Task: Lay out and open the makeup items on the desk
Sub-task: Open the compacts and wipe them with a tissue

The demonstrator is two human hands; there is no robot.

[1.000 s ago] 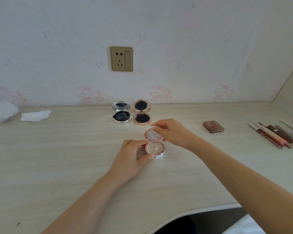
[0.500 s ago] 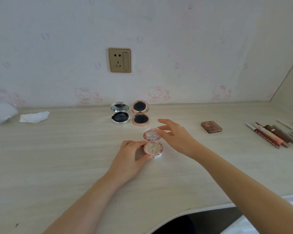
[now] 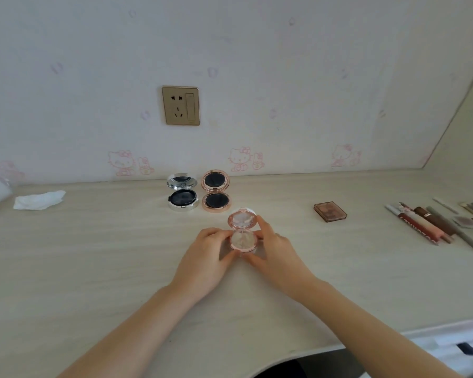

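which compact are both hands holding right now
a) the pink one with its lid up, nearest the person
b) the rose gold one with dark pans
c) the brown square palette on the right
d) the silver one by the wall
a: the left hand and right hand grip the base of the pink compact, whose lid stands open.

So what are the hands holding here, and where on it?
Both hands, left and right, grip the open pink compact by the sides of its base; the raised lid is untouched.
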